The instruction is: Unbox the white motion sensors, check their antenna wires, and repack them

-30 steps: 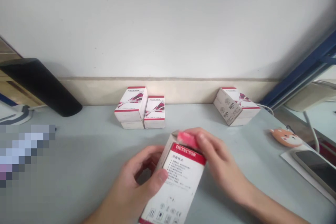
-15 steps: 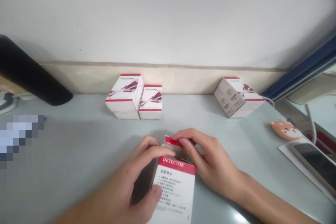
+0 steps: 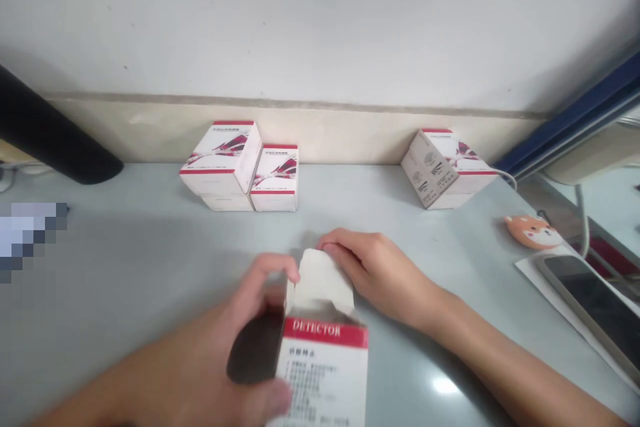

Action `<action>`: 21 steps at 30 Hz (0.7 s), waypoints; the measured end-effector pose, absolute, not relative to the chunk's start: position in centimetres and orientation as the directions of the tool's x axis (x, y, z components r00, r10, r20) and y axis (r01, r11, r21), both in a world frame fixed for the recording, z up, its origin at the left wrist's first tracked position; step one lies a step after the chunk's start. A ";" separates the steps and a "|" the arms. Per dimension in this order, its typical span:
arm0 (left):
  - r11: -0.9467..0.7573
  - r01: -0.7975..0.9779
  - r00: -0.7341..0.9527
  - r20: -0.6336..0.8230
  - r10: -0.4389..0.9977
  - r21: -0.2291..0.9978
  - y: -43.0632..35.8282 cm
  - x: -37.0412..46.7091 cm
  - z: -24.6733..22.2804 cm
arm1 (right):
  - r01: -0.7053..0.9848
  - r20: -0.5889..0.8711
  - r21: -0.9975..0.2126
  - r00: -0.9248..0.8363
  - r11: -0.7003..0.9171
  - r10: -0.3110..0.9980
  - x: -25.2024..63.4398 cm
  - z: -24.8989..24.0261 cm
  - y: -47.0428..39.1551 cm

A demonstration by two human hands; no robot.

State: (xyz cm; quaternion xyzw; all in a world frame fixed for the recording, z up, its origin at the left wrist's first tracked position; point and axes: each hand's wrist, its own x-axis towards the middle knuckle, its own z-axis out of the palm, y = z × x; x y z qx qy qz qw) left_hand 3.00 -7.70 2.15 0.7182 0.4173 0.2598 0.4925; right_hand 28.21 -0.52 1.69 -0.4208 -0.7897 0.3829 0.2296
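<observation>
A white and red cardboard box [image 3: 325, 373] printed "DETECTOR" stands at the bottom centre, its top end open and the white lid flap [image 3: 327, 280] raised. My left hand [image 3: 250, 347] grips the box from the left, thumb on the printed face and a bent index finger at the upper left edge. At the far side of the flap is my right hand [image 3: 370, 270], its fingers curled behind and against the flap's edge. What lies inside the box cannot be seen.
Several similar boxes [image 3: 223, 153] stand by the wall at left, with more boxes [image 3: 450, 167] at right. A black cylinder [image 3: 65, 133] leans in at far left. On the right are an orange animal-face object [image 3: 533, 232] and a phone [image 3: 590, 307] on white paper.
The lid flap has swung up from nearly closed to open, with my right hand at its far edge. My left hand stays on the box. The view has tilted slightly.
</observation>
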 end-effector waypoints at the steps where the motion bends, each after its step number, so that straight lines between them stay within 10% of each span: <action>1: -0.145 0.323 0.543 -0.058 0.838 0.935 -7.3 3.0 2.1 | 0.497 0.061 -0.773 -0.560 0.394 0.826 28.3 1.7 -0.4; 8: -0.301 0.208 0.339 0.220 0.915 0.931 -5.6 2.9 0.3 | 0.366 0.408 -0.686 -0.522 0.629 0.749 28.7 1.8 -0.5; 17: -0.813 0.531 0.378 0.792 0.480 0.239 -6.3 4.2 2.0 | 0.352 0.620 -0.405 -0.572 0.843 0.537 28.9 3.0 -1.5; 21: -0.786 0.576 0.358 0.794 0.491 0.225 -6.3 4.7 2.1 | 0.435 0.586 -0.331 -0.601 0.837 0.544 29.2 3.0 -1.1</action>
